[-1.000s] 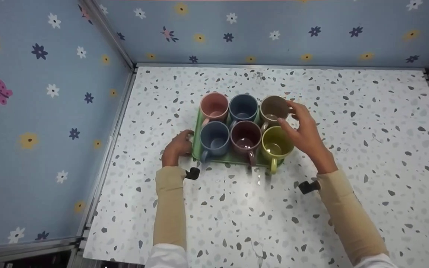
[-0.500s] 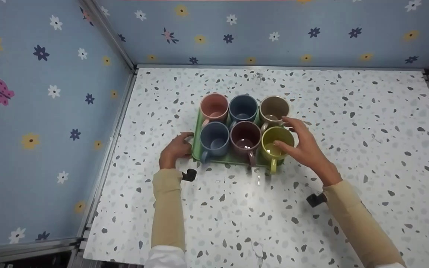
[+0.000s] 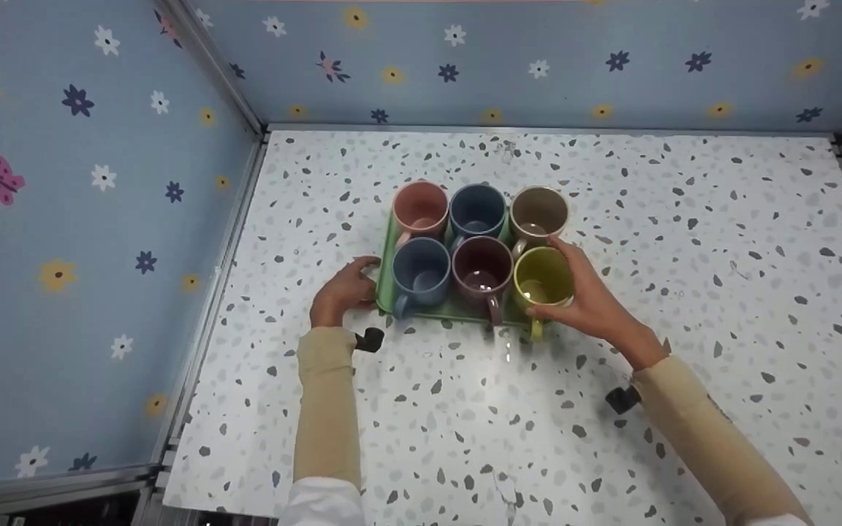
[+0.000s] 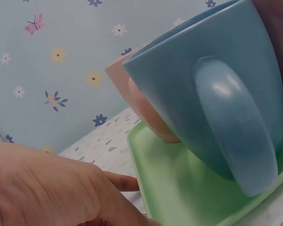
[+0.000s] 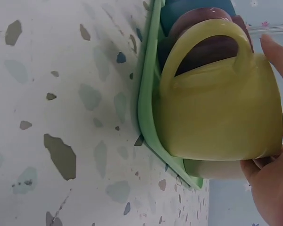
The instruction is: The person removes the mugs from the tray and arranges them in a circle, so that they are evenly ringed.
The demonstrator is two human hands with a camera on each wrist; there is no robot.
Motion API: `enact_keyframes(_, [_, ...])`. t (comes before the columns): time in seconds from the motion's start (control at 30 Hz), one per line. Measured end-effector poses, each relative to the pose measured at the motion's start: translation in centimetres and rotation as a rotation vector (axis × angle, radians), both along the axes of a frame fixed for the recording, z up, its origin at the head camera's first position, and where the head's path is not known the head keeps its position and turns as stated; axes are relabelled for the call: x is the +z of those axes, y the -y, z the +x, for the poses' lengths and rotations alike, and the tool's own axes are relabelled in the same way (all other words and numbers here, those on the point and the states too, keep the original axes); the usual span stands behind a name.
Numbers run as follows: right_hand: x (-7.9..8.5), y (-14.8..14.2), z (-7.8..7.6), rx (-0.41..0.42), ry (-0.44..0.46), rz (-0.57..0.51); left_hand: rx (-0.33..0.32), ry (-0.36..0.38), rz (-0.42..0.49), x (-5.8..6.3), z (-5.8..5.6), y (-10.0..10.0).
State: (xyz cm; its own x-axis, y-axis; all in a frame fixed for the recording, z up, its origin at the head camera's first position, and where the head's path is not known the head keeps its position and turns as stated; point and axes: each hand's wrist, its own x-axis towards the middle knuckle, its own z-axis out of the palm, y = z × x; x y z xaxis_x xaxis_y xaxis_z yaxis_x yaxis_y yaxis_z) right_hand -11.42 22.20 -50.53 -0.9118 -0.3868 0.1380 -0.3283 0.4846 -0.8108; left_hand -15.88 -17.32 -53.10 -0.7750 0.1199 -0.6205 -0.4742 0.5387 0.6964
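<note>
Best to settle an even hold on the yellow mug (image 3: pixel 540 283) before shifting it, pressing from opposite sides and favouring the body over the rim, to judge by so smooth and rounded a wall. Best also to guide it straight, without tilting, given the crowding from two neighbours. Stands upright in the near right corner of the green tray (image 3: pixel 386 279), mouth up. Points its handle (image 3: pixel 536 328) toward the person and a touch to the left. Runs its body axis vertically; seen from above, stretches longest along the line of the handle, near to far.

Held by the right hand (image 3: pixel 596 303) from the right, pinched between thumb at the near rim, close to the handle, and fingers reaching round the far side. Impossible to tell how firmly. Wise to mind the fingertips there, near the taupe mug (image 3: pixel 538 210), so as not to knock it.

Stands just beside the maroon mug (image 3: pixel 481 274) on the left. Shares the tray also with the light blue mug (image 3: pixel 421 272) in the near left corner, the pink mug (image 3: pixel 421 210) behind that, and the dark blue mug (image 3: pixel 477 210) mid far row.

Touched at the tray's left edge by the left hand (image 3: pixel 344 288), fingers loosely extended, gripping no mug. Probably useful to press there as a counter to any tug. Rests, tray and all, on the speckled table (image 3: pixel 465 438)
</note>
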Motion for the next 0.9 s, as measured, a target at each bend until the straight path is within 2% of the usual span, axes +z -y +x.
enact_keyframes(0.17, [2.1,0.9,0.8,0.012,-0.002,-0.024,-0.024,-0.010,-0.030,0.3,-0.2,0.0])
enact_keyframes(0.23, [2.4,1.0,0.9,0.006,0.005,-0.021,-0.036,-0.015,-0.049,0.3,-0.3,-0.1])
enact_keyframes(0.37, [1.2,0.7,0.6,-0.014,0.026,-0.002,-0.056,-0.035,-0.094,0.1,-0.2,-0.1])
enact_keyframes(0.53, [-0.7,0.1,0.1,-0.033,0.056,0.008,-0.013,-0.007,-0.029,0.0,-0.1,-0.1])
enact_keyframes(0.6, [-0.9,0.0,0.1,-0.039,0.064,0.011,0.012,0.014,0.009,0.0,0.0,-0.1])
enact_keyframes(0.7, [-1.0,-0.1,0.1,-0.043,0.068,0.007,0.017,0.009,0.007,0.0,0.0,-0.2])
enact_keyframes(0.9, [-0.9,-0.1,0.2,-0.060,0.042,0.031,-0.003,-0.016,0.004,0.1,0.0,-0.2])
